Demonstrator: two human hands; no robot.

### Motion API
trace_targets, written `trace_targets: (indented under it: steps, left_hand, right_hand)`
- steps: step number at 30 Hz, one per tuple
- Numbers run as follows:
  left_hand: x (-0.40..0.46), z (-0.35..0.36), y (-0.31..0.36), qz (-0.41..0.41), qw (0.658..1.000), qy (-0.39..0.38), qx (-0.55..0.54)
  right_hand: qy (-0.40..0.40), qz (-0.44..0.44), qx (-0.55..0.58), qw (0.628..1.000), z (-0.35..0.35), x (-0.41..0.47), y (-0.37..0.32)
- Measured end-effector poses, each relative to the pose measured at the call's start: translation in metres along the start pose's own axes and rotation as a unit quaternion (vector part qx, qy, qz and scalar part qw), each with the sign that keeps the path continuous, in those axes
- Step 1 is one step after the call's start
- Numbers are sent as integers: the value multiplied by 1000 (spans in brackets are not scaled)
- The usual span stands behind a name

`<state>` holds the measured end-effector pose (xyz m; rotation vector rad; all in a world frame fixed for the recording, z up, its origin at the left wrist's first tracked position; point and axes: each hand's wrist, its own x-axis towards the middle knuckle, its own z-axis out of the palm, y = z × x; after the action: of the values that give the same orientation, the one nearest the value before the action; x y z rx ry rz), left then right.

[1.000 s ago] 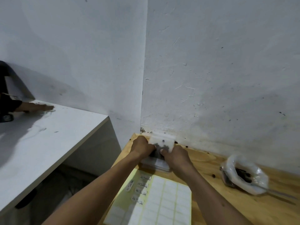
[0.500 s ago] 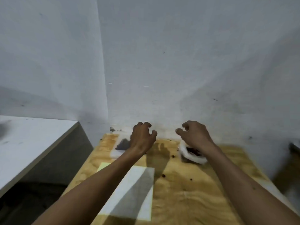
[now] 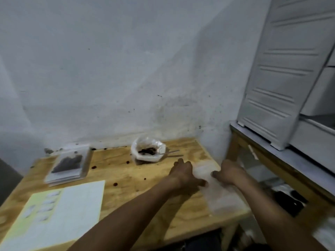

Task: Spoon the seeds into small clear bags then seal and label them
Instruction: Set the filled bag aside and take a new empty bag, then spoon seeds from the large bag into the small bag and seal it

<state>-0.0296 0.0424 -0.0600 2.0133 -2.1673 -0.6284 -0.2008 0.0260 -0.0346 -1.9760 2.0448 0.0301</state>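
I see a stack of empty clear bags (image 3: 215,185) lying flat near the right edge of the plywood table (image 3: 126,178), and both hands are on it. The left hand (image 3: 183,175) rests at the stack's left side, fingers curled down onto the plastic with the thumb reaching toward the bags' middle. The right hand (image 3: 227,172) sits at the stack's far right, fingers bent on the plastic (the blur keeps me from telling whether either hand pinches a bag or only presses on it). Just beyond the left hand stands the open seed bag (image 3: 147,151), its rim rolled down, dark seeds inside and a metal spoon (image 3: 169,152) jutting out to the right. At the table's far left corner lies a pile of filled bags (image 3: 68,164), dark seeds showing through. The label sheet (image 3: 59,212) lies at the near left. Loose seeds (image 3: 115,183) dot the wood between them.
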Motion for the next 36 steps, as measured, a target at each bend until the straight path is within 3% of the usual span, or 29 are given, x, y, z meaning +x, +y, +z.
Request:
trace_targets:
  steps: [5, 9, 12, 14, 16, 18, 19, 23, 25, 31, 34, 36]
  left_hand:
    - [9, 6, 8, -16, 997, -40, 57]
    - [5, 11, 6, -16, 1000, 6, 9]
    - [3, 16, -2, -5, 989, 76, -127]
    - [2, 8, -10, -3, 943, 117, -310]
    - [-1, -6, -16, -2, 868, 111, -483]
    - [-6, -21, -21, 25, 806, 94, -584]
    - [-9, -29, -23, 43, 799, 101, -591]
    - [-19, -57, -36, 73, 818, 219, -527]
    - [-24, -74, -45, 82, 824, 296, -477]
    - [-40, -107, -78, 179, 835, 478, -205]
    - [-52, -114, -93, 178, 844, 475, -173]
    - [-64, -119, -96, 168, 869, 409, -223]
  right_hand:
    - [63, 4, 70, 996, 11, -1, 8]
    - [126, 51, 154, 979, 10, 2, 12]
    - [91, 23, 333, 938, 3, 6, 23]
    - [55, 18, 466, 883, -3, 7, 25]
    - [37, 5, 551, 834, -10, 5, 17]
    - [33, -17, 586, 810, -18, 3, 3]
    - [34, -25, 595, 803, -20, 4, -5]
    - [168, -63, 505, 844, -29, 7, -37]
    - [207, -89, 509, 831, -39, -2, -60]
    - [62, -132, 597, 789, -78, -25, -132]
    - [71, -136, 620, 769, -75, -25, -151]
    - [77, -150, 611, 774, -68, -23, -159]
